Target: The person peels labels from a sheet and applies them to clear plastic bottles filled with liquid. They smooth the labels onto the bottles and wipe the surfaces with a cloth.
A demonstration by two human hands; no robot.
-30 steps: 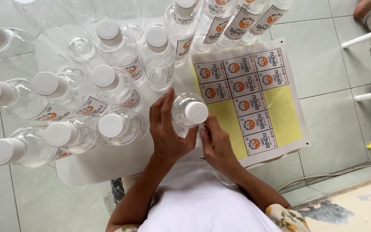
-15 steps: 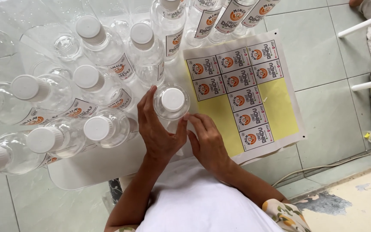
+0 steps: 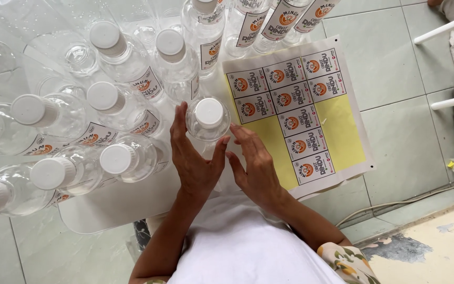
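Since the earlier frames, the held bottle (image 3: 208, 119) has shifted leftward in view and now sits squarely between both hands, with the sticker sheet (image 3: 342, 126) fully exposed to its right.

The left hand (image 3: 194, 158) wraps the clear bottle from the left side, thumb and fingers curved around its shoulder below the white cap (image 3: 209, 112). The right hand (image 3: 256, 165) lies flat against the bottle's right side, fingers extended and pressed to the wall, not curled around it.

The bottle stands upright on a white tabletop (image 3: 116, 202), just beside the sheet's left edge. The sheet has a yellow backing; orange-and-white labels (image 3: 290, 96) remain in rows across its top and down its centre, with bare yellow patches at lower left and at right.

Capped labelled bottles (image 3: 116, 108) crowd the area to the left and behind, near the held bottle. White chair legs (image 3: 453, 100) stand on the tiled floor at right, well apart.
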